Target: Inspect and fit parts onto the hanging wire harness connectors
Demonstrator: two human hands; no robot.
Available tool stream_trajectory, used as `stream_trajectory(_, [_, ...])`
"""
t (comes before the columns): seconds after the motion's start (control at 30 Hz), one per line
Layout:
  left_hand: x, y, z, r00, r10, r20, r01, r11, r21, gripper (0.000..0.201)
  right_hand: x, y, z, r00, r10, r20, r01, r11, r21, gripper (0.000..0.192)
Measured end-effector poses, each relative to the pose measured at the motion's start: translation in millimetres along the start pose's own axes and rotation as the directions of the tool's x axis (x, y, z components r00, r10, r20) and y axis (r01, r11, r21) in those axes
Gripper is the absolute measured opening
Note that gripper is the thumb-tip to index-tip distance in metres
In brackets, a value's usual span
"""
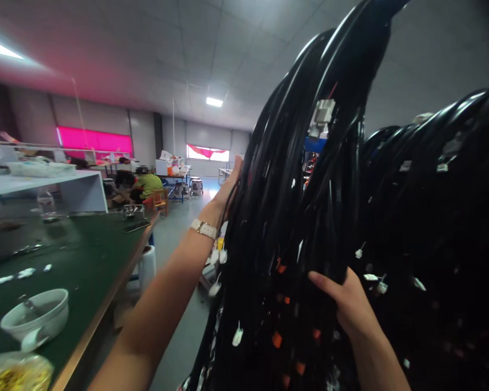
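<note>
A thick bundle of black wire harnesses (269, 179) hangs in front of me, running up to the top right. White connectors (237, 334) and orange connectors (277, 340) dangle among its wires. My left hand (230, 187) lies against the far left side of the bundle with a finger stretched upward; the rest of its fingers are hidden behind the wires. Lower on the right, my right hand (346, 296) grips some of the harnesses, thumb across the front and the other fingers out of sight.
More black harnesses (432, 217) hang at the right. To the left stands a green-topped table (101, 244) with a white cup (44, 315), a bag of yellow parts (18, 374) and a phone (137, 227). Farther back, a person in green (149, 185) sits near a wooden chair (160, 201).
</note>
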State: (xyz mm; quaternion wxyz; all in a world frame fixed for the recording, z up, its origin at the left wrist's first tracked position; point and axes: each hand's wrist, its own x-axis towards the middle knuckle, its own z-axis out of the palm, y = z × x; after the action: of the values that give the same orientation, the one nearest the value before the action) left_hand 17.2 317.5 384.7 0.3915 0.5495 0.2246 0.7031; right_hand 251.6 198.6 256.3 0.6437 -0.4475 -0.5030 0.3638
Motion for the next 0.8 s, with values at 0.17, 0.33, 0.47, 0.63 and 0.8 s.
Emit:
stream_trajectory(0.17, [-31.5, 3.4, -0.3, 0.960, 0.277, -0.050, -0.267, 0.951, 0.155, 0.039, 0.4, 41.9, -9.5, 0.995, 0.100, 0.028, -0.102, 0.993, 0.062, 0.037])
stream_trajectory(0.33, [-127.9, 15.5, 42.2, 0.749, 0.657, 0.083, -0.653, 0.712, 0.259, 0.026, -5.7, 61.2, -25.3, 0.996, 0.090, 0.018, -0.091, 0.992, 0.084, 0.035])
stream_trajectory(0.47, [-174.5, -34.1, 83.7, 0.879, 0.408, 0.248, -0.468, 0.841, 0.272, 0.052, -3.5, 61.7, -32.3, 0.994, 0.092, 0.060, -0.099, 0.985, 0.143, 0.034])
stream_trajectory(0.63, [-174.9, -122.2, 84.6, 0.990, -0.139, 0.035, 0.124, 0.954, 0.274, 0.059, -10.5, 52.9, -28.4, 0.991, 0.126, 0.051, -0.133, 0.977, 0.164, 0.038])
stream_trajectory(0.8, [-194.1, -165.9, 56.0, 0.916, -0.367, 0.159, 0.346, 0.927, 0.144, 0.053, -24.1, 50.6, -12.5, 0.989, 0.147, 0.037, -0.151, 0.960, 0.234, 0.041])
